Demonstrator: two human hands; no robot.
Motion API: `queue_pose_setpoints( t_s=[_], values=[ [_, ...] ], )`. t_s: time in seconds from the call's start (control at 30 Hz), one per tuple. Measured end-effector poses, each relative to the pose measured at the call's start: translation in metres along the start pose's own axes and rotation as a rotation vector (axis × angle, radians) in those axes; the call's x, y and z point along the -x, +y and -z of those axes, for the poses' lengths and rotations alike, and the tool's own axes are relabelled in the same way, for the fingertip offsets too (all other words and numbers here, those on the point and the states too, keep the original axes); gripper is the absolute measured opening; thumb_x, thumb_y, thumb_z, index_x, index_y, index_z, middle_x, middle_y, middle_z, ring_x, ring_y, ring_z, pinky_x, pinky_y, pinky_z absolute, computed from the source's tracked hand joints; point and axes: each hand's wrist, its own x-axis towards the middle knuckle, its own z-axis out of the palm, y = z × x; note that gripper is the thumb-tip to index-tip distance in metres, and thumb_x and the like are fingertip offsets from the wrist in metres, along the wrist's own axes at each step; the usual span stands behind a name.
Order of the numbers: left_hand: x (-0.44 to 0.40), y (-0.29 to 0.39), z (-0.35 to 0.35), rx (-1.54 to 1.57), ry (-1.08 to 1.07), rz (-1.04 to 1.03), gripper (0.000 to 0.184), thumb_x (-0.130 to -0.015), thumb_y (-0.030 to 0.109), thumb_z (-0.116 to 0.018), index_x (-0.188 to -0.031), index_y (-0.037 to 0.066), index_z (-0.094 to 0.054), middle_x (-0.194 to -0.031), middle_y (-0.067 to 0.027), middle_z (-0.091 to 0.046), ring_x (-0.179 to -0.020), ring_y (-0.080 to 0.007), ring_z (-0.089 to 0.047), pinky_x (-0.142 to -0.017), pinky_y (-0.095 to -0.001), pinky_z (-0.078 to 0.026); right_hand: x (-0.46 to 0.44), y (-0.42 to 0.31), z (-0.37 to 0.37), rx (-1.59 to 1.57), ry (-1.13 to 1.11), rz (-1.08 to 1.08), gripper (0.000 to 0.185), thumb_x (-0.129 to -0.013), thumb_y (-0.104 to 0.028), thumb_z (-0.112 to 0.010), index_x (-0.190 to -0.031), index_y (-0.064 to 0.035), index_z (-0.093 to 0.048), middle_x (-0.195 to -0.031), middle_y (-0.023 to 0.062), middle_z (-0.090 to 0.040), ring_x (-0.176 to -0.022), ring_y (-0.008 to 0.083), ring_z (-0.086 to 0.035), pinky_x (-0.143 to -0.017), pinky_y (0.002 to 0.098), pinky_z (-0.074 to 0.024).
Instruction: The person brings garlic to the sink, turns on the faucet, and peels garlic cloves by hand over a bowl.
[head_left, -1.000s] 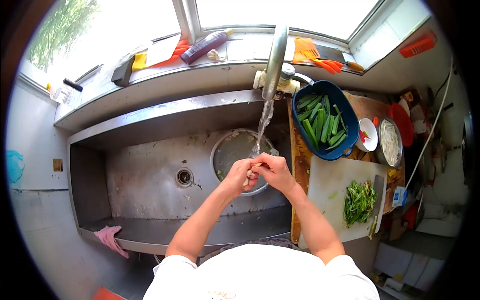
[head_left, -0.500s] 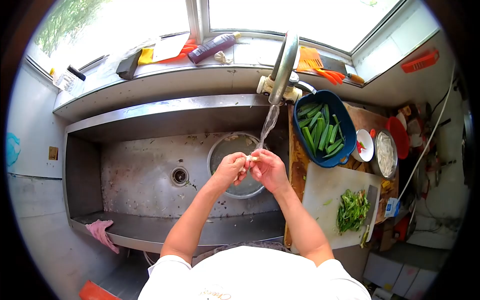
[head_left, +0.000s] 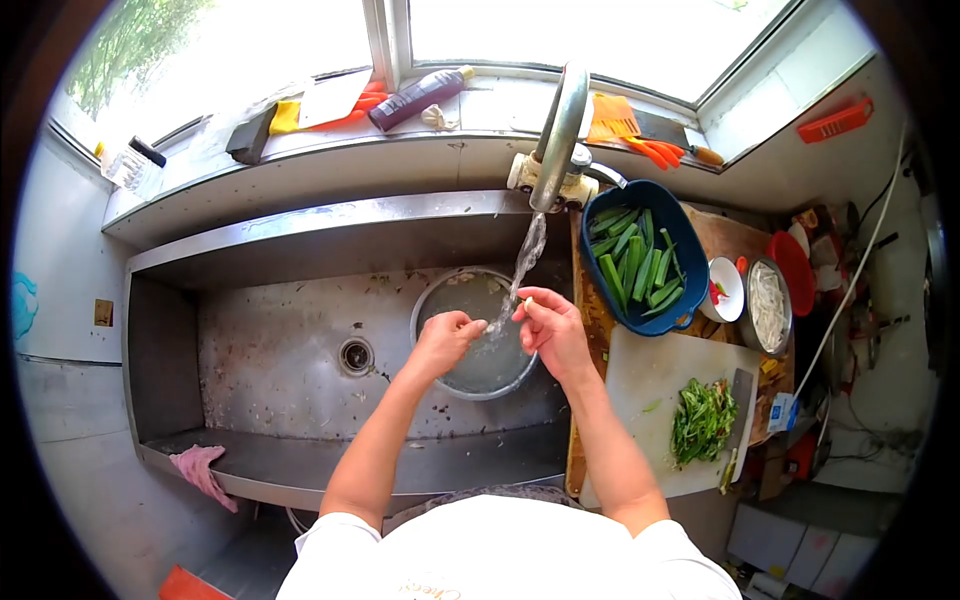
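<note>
Over a round metal basin in the sink, my right hand pinches a small whitish piece, shaped like a garlic clove, between thumb and fingertips. Opposite it, a short gap away, is my left hand. Its thumb and fingers are pressed together, and a pale bit seems to show at the tips, too small to name. Running water from the tap falls between the hands into the basin, which holds cloudy water.
A metal sink with a drain surrounds the basin. To the right are a blue basket of okra, a white bowl, a bowl of pale strips, and a cutting board with chopped greens and a knife.
My hands were together at the whitish piece and are now apart. The left has moved slightly left and down; the right has lifted its fingertips a little, still pinching the piece.
</note>
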Motion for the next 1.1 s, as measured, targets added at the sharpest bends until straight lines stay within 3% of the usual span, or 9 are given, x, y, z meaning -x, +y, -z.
queue_pose_setpoints(
  t_s=[0.13,0.27,0.37,0.43,0.47,0.63,0.8,0.93,1.1],
  values=[
    [-0.012,0.013,-0.014,0.163,-0.092,-0.058,0.025,-0.088,0.028,-0.062,-0.076,0.006,-0.06,-0.064,0.0009,-0.052,-0.048,-0.0064,-0.043,-0.041,-0.0223,-0.031,-0.01,-0.019,-0.008,0.216,0.067,0.036,0.01,-0.085,-0.008,-0.056,-0.094,-0.0033,-0.058,-0.072,0.0067,-0.06,-0.048,0.0123,-0.056,-0.038,0.0235,-0.0412],
    [-0.02,0.037,-0.033,0.459,-0.231,-0.066,0.024,-0.088,0.026,-0.061,-0.078,0.005,-0.06,-0.065,0.0011,-0.053,-0.05,-0.0054,-0.045,-0.04,-0.0213,-0.031,-0.04,-0.059,-0.012,0.711,0.17,0.322,0.017,-0.078,-0.002,-0.057,-0.095,-0.0002,-0.056,-0.066,0.0065,-0.057,-0.047,0.0134,-0.056,-0.04,0.0245,-0.0429],
    [-0.021,0.042,-0.039,0.377,-0.188,-0.077,0.018,-0.088,0.021,-0.061,-0.081,0.004,-0.06,-0.062,0.0015,-0.051,-0.049,-0.0054,-0.044,-0.04,-0.021,-0.03,-0.073,-0.1,-0.001,1.224,0.436,0.608,0.048,-0.074,-0.001,-0.052,-0.122,0.0008,-0.045,-0.076,0.0172,-0.063,-0.053,0.0224,-0.063,-0.046,0.0323,-0.0507],
    [-0.026,0.027,-0.037,0.45,-0.193,0.023,0.016,-0.086,0.019,-0.062,-0.08,0.004,-0.06,-0.062,0.0011,-0.053,-0.046,-0.0062,-0.042,-0.039,-0.022,-0.031,-0.087,-0.128,-0.008,1.35,0.558,0.433,0.065,-0.073,-0.002,-0.047,-0.136,-0.0003,-0.031,-0.083,0.0221,-0.065,-0.056,0.026,-0.066,-0.049,0.0352,-0.0541],
    [-0.025,0.02,-0.035,0.485,-0.195,0.076,0.014,-0.086,0.017,-0.063,-0.08,0.004,-0.061,-0.063,0.0009,-0.054,-0.044,-0.0065,-0.041,-0.038,-0.0225,-0.031,-0.087,-0.144,-0.017,1.295,0.589,0.168,0.071,-0.073,-0.003,-0.045,-0.141,-0.0012,-0.024,-0.086,0.0235,-0.065,-0.057,0.0265,-0.066,-0.049,0.0358,-0.055],
    [-0.011,0.012,-0.024,0.634,-0.177,0.051,0.008,-0.086,0.013,-0.061,-0.087,0.005,-0.063,-0.064,0.0018,-0.053,-0.045,-0.0056,-0.042,-0.038,-0.0211,-0.031,-0.101,-0.147,-0.008,1.273,0.546,0.09,0.027,-0.076,-0.007,-0.047,-0.098,0.0076,-0.041,-0.073,0.0223,-0.063,-0.049,0.0253,-0.064,-0.041,0.0346,-0.0522],
    [0.012,0.032,-0.019,0.558,-0.139,-0.027,0.009,-0.086,0.014,-0.061,-0.091,0.007,-0.064,-0.066,0.0023,-0.055,-0.047,-0.0036,-0.044,-0.039,-0.0191,-0.031,-0.046,-0.102,-0.014,0.895,0.235,0.318,0.035,-0.078,-0.003,-0.056,-0.111,0.0051,-0.046,-0.072,0.0154,-0.064,-0.044,0.0174,-0.058,-0.035,0.0282,-0.0448],
    [0.031,0.036,-0.013,0.513,-0.052,-0.057,0.01,-0.085,0.016,-0.064,-0.089,0.007,-0.065,-0.067,0.0027,-0.057,-0.05,-0.0025,-0.045,-0.04,-0.0188,-0.031,0.024,-0.05,-0.019,0.425,-0.081,0.102,0.027,-0.086,-0.006,-0.058,-0.111,0.0013,-0.055,-0.078,0.0077,-0.064,-0.056,0.0117,-0.059,-0.044,0.0222,-0.0447],
    [0.068,0.025,-0.013,0.346,-0.099,-0.191,0.014,-0.084,0.015,-0.067,-0.093,0.004,-0.066,-0.066,0.0036,-0.056,-0.056,-0.0032,-0.049,-0.044,-0.0188,-0.036,0.073,-0.009,-0.014,0.161,-0.131,0.004,0.014,-0.084,-0.002,-0.062,-0.098,0.0027,-0.062,-0.078,0.0082,-0.062,-0.066,0.0143,-0.062,-0.052,0.0262,-0.0527]
  ],
)
